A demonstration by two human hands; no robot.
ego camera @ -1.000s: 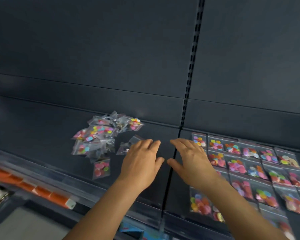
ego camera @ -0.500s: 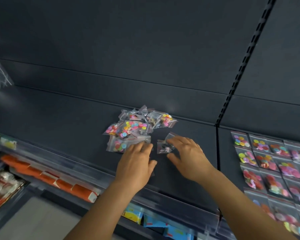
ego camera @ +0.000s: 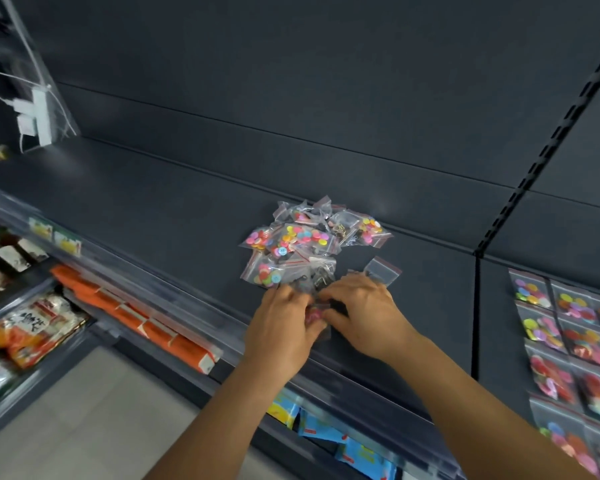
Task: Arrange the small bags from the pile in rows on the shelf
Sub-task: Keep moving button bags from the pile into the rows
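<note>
A pile of small clear bags [ego camera: 305, 240] holding coloured buttons lies on the dark shelf [ego camera: 160, 202]. My left hand [ego camera: 281, 327] and my right hand [ego camera: 364, 310] meet at the pile's near edge, fingers curled around a small bag with pink buttons [ego camera: 315, 315] between them. A nearly empty clear bag [ego camera: 381, 270] lies just beyond my right hand. At the right edge, small bags laid in rows [ego camera: 568, 341] cover the neighbouring shelf section.
A slotted upright [ego camera: 548, 140] divides the two shelf sections. A clear price rail [ego camera: 174, 299] runs along the shelf front. Below it are orange packs [ego camera: 136, 320], snack packets [ego camera: 32, 327] and blue packets [ego camera: 329, 427]. White plugs and cables [ego camera: 35, 112] hang at the far left.
The view has swung left, so the rows slid to the right edge. Both hands moved from the bare shelf to the pile and closed on a small bag.
</note>
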